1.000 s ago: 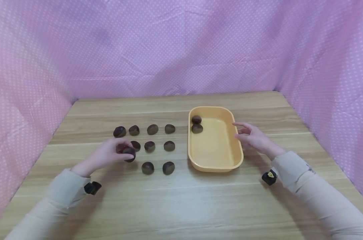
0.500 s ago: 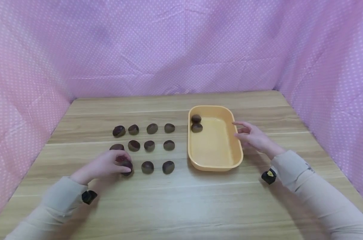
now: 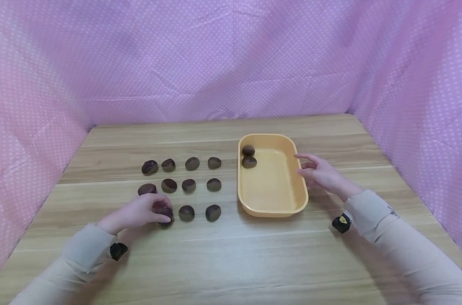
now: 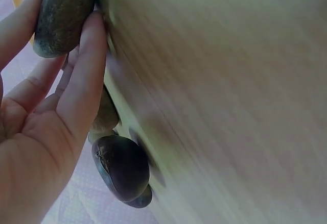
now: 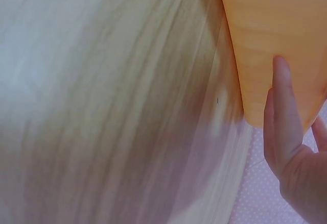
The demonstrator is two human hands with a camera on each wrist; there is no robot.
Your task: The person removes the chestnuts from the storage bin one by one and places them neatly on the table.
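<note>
My left hand [image 3: 143,212] pinches a brown chestnut [image 3: 164,217] between thumb and fingers, at the left end of the front row. In the left wrist view that chestnut [image 4: 62,17] shows a dull, rough face, and its lower side is close over the table. Behind the hand, another dark chestnut [image 3: 147,189] lies at the left end of the middle row. My right hand [image 3: 326,174] touches the right side of a yellow-orange plastic basin [image 3: 273,214]. Its fingers lie nearly straight against the outer wall, as the right wrist view shows. Two chestnuts [image 3: 249,162] sit inside, at the back left.
Several more chestnuts [image 3: 192,164] are laid out in rows on the wood-patterned table [image 3: 231,258], left of the basin. Pink dotted cloth [image 3: 215,63] hangs behind the table and along both sides. A small black device [image 3: 118,250] is strapped to each wrist.
My left hand has moved towards me from the middle row, then slightly right, still holding a chestnut. The middle row's left chestnut now shows behind it. The right hand stays at the basin.
</note>
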